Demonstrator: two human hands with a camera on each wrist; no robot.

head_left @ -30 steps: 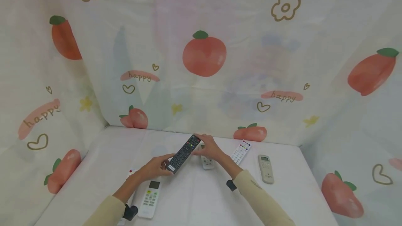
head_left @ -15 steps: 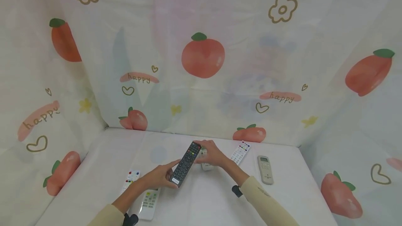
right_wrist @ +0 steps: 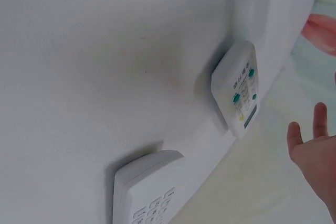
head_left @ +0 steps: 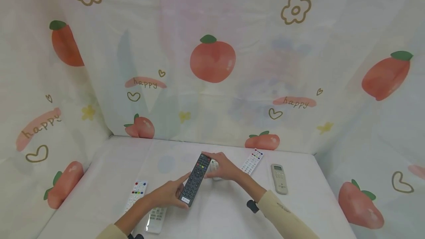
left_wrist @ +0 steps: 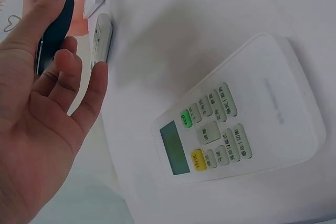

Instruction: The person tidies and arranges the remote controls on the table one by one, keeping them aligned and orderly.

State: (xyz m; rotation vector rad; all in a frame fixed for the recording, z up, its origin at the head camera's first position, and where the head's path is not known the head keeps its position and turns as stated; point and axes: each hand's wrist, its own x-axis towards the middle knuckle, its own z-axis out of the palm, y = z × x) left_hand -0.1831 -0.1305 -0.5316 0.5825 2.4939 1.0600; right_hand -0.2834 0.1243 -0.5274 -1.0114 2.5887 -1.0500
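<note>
A black remote control (head_left: 195, 180) is held up at a slant between both hands in the head view, its buttons facing the camera. My left hand (head_left: 168, 194) grips its lower end near a white label; my right hand (head_left: 223, 166) pinches the upper end. In the left wrist view, the left hand (left_wrist: 39, 111) shows fingers curled beside the dark remote (left_wrist: 56, 27). Part of a hand (right_wrist: 320, 163) appears at the right edge of the right wrist view, where the black remote is out of sight. Behind the right hand, a white remote (head_left: 214, 165) is mostly hidden.
Several other remotes lie on the white tabletop (head_left: 219, 217): a white one with coloured buttons (head_left: 137, 191), an air-conditioner remote (left_wrist: 236, 119) under the left forearm, another white one (head_left: 252, 161), and a beige one (head_left: 279, 179). A fruit-printed cloth (head_left: 212, 117) walls the table.
Both hands have brought the black remote lower and nearer, and it now stands more steeply. The left forearm now covers more of the air-conditioner remote and less of the coloured-button one.
</note>
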